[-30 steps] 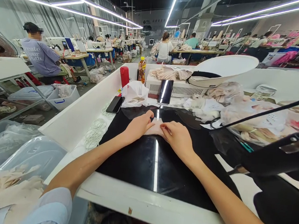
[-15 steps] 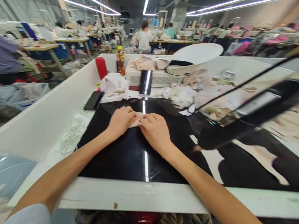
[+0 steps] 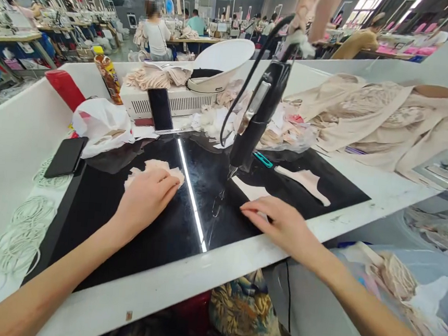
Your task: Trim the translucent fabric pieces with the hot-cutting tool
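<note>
My left hand (image 3: 145, 195) lies over a small crumpled beige fabric piece (image 3: 153, 164) on the black work surface (image 3: 123, 248). Its curled fingers close on the cloth, and the palm hides part of it. My right hand (image 3: 282, 223) reaches across a pale cut fabric piece (image 3: 249, 187), thumb and forefinger pinched together at its near edge. The hand covers the lower part of that piece. Just above hangs a black hand-held tool (image 3: 260, 111) with a cable, its thin metal tip pointing down. Farther right a second pale cut piece (image 3: 307, 183) lies flat.
Teal snips (image 3: 263, 159) lie behind the tool. A phone (image 3: 66, 157) and coiled pale cords (image 3: 23, 223) are at left; another phone (image 3: 159, 108) leans against a white box (image 3: 179, 98). Beige fabric (image 3: 369, 118) is heaped right. Raised white walls edge the table.
My view has turned right. My hands have parted: the left stays with the crumpled beige fabric, while the right has let go and moved right to the pale cut piece. The hanging tool swings less.
</note>
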`<control>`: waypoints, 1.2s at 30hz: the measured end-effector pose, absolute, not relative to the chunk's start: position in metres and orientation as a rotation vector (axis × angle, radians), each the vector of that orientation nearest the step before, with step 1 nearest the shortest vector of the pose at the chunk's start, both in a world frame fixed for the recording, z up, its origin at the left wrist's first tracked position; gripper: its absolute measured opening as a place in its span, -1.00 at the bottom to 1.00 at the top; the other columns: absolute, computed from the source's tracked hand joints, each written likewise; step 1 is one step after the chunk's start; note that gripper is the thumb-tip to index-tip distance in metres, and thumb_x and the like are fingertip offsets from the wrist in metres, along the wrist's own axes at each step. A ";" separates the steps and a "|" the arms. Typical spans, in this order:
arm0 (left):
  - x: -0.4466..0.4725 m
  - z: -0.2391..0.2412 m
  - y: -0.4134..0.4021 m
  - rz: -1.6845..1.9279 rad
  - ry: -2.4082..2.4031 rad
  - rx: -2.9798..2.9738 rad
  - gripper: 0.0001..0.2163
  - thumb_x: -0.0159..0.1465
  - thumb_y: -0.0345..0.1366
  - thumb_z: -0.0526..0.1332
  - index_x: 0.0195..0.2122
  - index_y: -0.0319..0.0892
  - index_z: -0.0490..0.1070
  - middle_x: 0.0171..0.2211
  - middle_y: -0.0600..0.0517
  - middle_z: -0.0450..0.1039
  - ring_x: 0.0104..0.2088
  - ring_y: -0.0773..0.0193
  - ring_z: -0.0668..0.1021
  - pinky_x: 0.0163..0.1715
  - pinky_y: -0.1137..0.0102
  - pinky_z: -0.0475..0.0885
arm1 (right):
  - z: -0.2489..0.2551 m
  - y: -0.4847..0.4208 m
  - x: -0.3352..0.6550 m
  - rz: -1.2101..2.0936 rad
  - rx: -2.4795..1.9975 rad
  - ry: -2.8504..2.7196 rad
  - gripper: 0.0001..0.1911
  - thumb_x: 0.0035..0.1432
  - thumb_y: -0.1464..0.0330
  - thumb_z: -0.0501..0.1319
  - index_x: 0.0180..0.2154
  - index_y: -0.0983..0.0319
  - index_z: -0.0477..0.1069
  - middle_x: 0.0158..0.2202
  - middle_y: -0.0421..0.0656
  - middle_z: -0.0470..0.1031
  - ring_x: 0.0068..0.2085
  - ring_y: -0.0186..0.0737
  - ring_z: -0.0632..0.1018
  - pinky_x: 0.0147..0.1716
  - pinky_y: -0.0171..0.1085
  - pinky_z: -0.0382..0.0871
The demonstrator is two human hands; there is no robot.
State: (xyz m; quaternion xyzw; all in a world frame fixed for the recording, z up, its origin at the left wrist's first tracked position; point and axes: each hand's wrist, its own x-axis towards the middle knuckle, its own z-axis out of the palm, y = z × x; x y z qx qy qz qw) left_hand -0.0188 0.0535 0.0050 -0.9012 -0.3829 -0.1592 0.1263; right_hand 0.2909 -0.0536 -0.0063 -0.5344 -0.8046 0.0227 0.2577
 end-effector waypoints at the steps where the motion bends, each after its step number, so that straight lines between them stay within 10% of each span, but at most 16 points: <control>1: -0.010 0.004 0.048 -0.479 -1.075 -2.679 -0.72 0.50 -0.23 0.01 -0.15 -0.15 0.52 -0.24 -0.03 0.52 -0.20 0.13 0.56 -0.19 0.24 0.41 | -0.009 -0.056 0.306 0.038 -1.501 -2.152 -0.80 0.36 0.30 0.15 -0.17 0.16 0.55 -0.23 -0.17 0.66 -0.23 -0.27 0.62 -0.23 -0.27 0.49; 36: 0.118 -0.029 -0.010 -0.247 -0.692 -2.993 -0.74 0.51 -0.20 0.01 0.07 -0.18 0.38 -0.27 0.00 0.44 -0.33 0.20 0.53 -0.39 0.28 0.30 | -0.047 -0.066 0.335 -0.182 -1.507 -2.171 -0.78 0.35 0.34 0.13 -0.22 0.21 0.56 -0.23 -0.09 0.65 -0.26 -0.18 0.58 -0.21 -0.16 0.45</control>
